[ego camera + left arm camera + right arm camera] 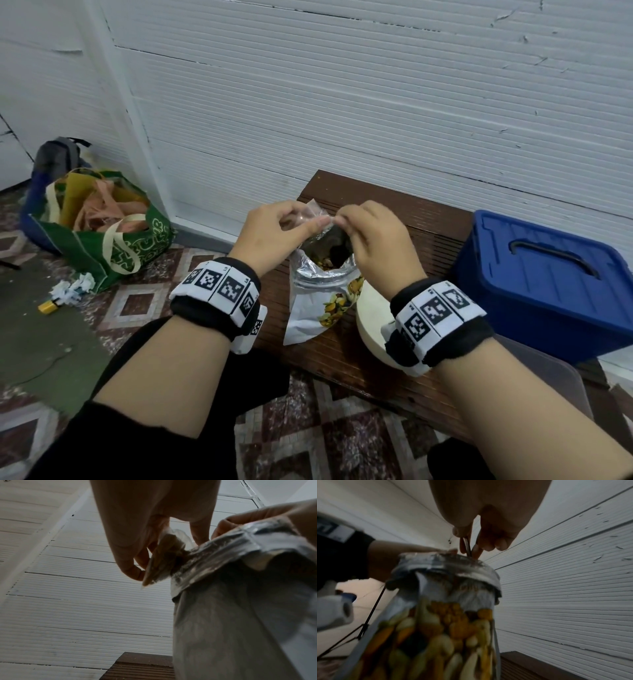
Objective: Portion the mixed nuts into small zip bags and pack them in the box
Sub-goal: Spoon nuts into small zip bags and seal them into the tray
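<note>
While both hands [274,233] [373,236] hover — fingers [317,224] curled, pinching small zip bag [317,212], over nut pouch [318,284].

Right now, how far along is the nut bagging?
Done: the big nut pouch stands open on the bench. In hand: left hand and right hand both pinch a small zip bag over its mouth. Left: packing; the blue box is still lidded.

The blue box [544,284] and the white bowl [371,322] block the right side of the bench [424,219]. The nut pouch [318,291] stands in the middle. The far bench end behind the pouch is free.
</note>
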The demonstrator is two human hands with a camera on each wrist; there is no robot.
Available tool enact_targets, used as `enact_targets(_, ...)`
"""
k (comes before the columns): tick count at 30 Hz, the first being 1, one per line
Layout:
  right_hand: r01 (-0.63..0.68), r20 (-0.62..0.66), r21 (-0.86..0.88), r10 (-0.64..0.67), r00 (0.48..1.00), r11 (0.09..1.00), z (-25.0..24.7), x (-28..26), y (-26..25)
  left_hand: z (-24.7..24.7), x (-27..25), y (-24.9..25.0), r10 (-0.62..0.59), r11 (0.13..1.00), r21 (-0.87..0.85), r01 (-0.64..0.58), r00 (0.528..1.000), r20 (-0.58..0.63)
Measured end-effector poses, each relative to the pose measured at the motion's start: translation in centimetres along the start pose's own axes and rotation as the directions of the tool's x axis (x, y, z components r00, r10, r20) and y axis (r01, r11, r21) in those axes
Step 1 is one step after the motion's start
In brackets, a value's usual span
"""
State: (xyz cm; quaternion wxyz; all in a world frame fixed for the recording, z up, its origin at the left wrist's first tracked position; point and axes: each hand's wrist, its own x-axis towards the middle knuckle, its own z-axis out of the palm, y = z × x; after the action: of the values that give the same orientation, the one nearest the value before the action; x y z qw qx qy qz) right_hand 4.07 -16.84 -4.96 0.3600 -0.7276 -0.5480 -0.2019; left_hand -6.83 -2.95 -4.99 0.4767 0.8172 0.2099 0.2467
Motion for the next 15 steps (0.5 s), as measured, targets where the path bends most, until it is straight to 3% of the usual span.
enact_targets(9,-0.23,-0.033,0.129,0.236,0.971,0.965,-0.44,-0.16,0.51,0.07,0.04,0.18,-0.053,0.999,0.009,0.053,0.999,0.007)
enact_targets(15,-0.433,-0.08,0.264,0.467,0.881,0.862,-0.69,-0.27,0.64,0.06,-0.2,0.55,-0.062,0.998,0.005,0.062,0.998,0.019)
